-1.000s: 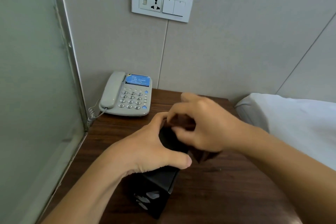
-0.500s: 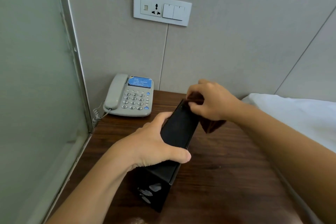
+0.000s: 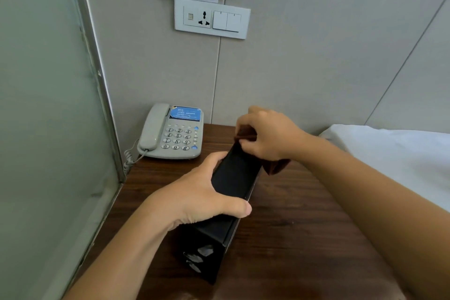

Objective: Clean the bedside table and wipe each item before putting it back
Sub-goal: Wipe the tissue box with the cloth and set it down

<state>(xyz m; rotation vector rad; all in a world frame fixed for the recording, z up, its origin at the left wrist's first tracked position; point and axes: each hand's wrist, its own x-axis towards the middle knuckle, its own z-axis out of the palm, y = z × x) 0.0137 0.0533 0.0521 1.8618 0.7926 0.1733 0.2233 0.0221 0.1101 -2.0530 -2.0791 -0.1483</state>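
The black box [image 3: 233, 178] lies on the table [image 3: 304, 221], in front of the phone [image 3: 174, 133]. The left hand [image 3: 194, 197] grips the box near its middle, thumb across the top. At the box's far end, the right hand [image 3: 267, 136] pinches a brown cloth [image 3: 276, 165], apparently pressed against that end.

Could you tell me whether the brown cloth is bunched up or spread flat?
Bunched up: the right hand pinches the brown cloth against the black box's far end.
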